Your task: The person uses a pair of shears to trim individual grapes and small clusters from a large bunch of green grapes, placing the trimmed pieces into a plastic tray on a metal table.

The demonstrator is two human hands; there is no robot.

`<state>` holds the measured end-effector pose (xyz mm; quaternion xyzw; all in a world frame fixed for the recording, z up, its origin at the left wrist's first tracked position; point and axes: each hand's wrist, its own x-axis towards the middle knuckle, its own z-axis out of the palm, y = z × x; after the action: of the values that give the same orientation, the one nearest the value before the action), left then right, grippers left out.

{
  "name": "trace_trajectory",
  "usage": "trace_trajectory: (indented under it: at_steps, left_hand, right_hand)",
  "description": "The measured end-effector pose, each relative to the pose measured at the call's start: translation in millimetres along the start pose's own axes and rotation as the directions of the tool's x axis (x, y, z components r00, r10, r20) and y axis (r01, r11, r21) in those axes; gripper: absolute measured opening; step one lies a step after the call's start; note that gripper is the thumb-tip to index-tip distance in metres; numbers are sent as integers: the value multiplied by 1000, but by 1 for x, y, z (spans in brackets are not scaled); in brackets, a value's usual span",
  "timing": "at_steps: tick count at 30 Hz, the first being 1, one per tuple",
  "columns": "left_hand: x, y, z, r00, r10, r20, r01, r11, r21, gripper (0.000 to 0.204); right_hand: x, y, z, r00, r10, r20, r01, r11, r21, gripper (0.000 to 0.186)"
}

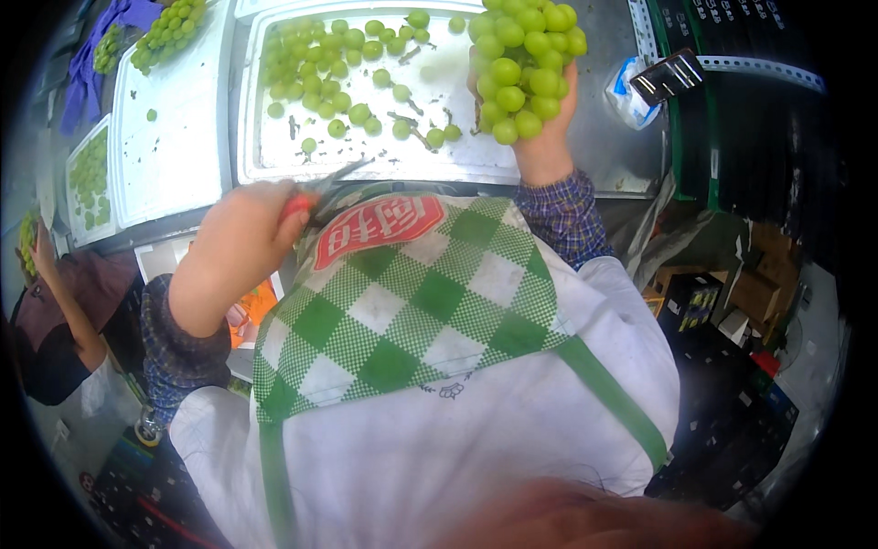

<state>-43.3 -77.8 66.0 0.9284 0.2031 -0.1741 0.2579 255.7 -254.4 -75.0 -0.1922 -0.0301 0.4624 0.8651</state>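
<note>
My right hand (553, 133) holds up a bunch of green grapes (523, 69) over the right end of a white foam tray (476, 163), its fingers mostly hidden behind the fruit. Closed around red-handled snips (297, 204), my left hand (242, 229) is near the tray's front edge, and the thin blade points to the right, apart from the bunch. Many loose green grapes (315, 69) lie in the tray, mostly at its left and far side. Bits of brown stem (416, 133) are scattered among them.
Left of the tray is another white tray (174, 137), with a grape bunch (174, 37) and purple gloves (84, 78) beyond. A smaller tray of grapes (90, 178) is near a co-worker's hand (42, 252) holding a bunch. At right, a phone (668, 78) leans on a white-and-blue packet (631, 102).
</note>
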Motion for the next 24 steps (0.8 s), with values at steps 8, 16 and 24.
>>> trace_trajectory:
  at_steps: [8,16,24]
  left_hand:
    - [21,36,-33,996,68,59,-24,834,-552,35]
    - [32,39,-27,991,103,-80,-130,813,-567,39]
    - [58,8,25,966,12,-260,-69,975,-212,39]
  right_hand:
    - [-10,4,12,989,136,63,-143,981,133,63]
    - [-8,5,11,998,14,-63,-15,1000,-18,68]
    - [-17,6,-12,997,18,-81,-23,998,-57,77]
